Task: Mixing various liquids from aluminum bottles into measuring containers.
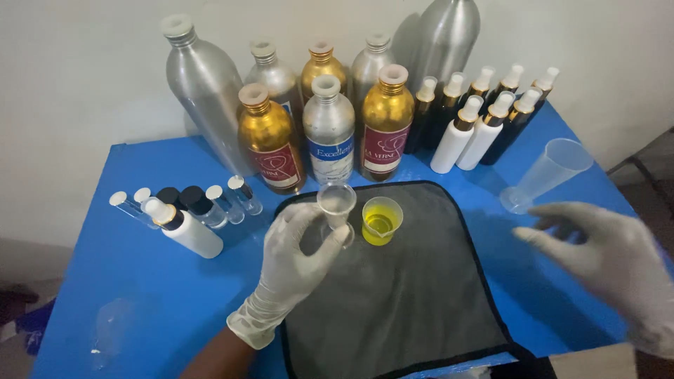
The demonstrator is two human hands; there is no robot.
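Head view: gloved left hand (pixel 291 256) wrapped around a small clear cup (pixel 338 208), thumb and fingers (pixel 330 256) pinching its lower part, cup upright over the grey mat (pixel 393 302). Just right of those fingers, a small cup of yellow liquid (pixel 381 220) standing on the mat. Gloved right hand (pixel 609 260) spread loosely, holding nothing, hovering over the blue table (pixel 140 281). Just beyond its fingertips, a tall clear measuring cup (pixel 547 172). Behind, metal bottles (pixel 326 126) and spray bottles (pixel 477 119).
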